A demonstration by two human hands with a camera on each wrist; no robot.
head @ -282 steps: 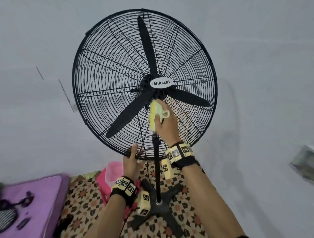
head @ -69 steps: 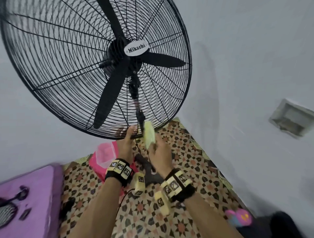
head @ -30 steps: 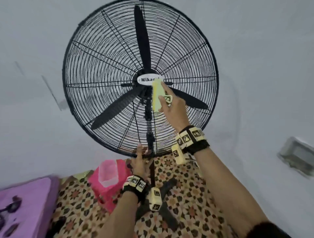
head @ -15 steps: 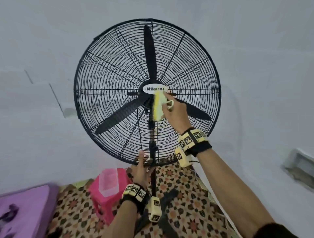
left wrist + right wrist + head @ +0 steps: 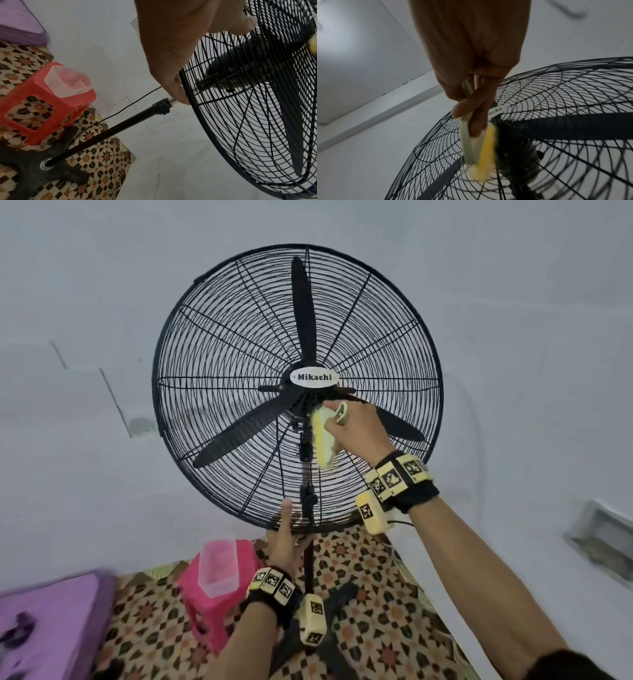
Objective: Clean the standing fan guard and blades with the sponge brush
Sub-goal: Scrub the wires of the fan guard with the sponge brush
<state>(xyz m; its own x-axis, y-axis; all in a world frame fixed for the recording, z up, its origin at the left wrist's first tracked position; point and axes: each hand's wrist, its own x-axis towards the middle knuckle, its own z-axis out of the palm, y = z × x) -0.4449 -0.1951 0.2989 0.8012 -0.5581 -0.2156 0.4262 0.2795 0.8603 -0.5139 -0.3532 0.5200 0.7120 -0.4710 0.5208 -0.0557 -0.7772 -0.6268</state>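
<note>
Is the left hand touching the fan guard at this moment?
Touching. The left wrist view shows the left hand gripping the fan guard at its rim, thumb flat against it.

A lived-in room of a home is indicated: a black Mikachi pedestal fan [image 5: 311,377] is stood near plain white walls [image 5: 85,285] on a floor [image 5: 387,604] covered with geometric star-patterned sheeting. Just below and left of where the fan guard [image 5: 222,344] is gripped at its lower rim by the left hand [image 5: 284,542], a pink plastic stool [image 5: 212,614] bearing a translucent tub [image 5: 219,566] is seen, and farther left a purple mattress [image 5: 51,621].
</note>
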